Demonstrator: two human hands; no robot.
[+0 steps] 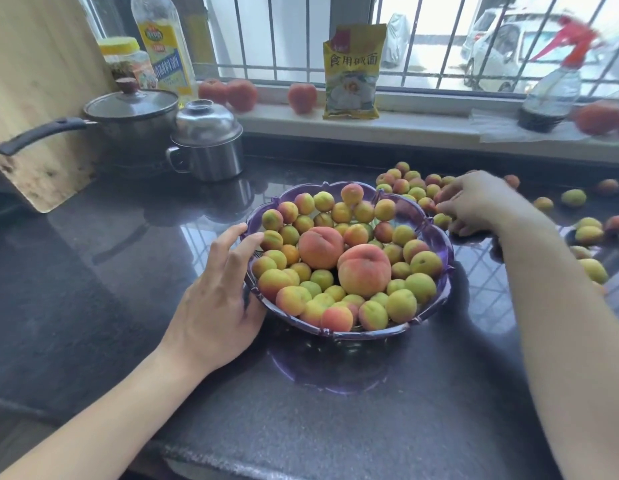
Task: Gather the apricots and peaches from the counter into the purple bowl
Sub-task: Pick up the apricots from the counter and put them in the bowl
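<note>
Loose apricots (410, 188): right of purple bowl (436, 296), directly under right hand (474, 202), fingers curled onto them; grasp unconfirmed. Left hand (218, 299): relaxed, steadying rim.

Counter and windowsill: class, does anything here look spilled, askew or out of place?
Yes. Loose apricots lie scattered over the dark counter right of the purple bowl, as if spilled. The right hand reaches into them; the left hand rests on the bowl's rim. Nothing looks damaged.
</note>
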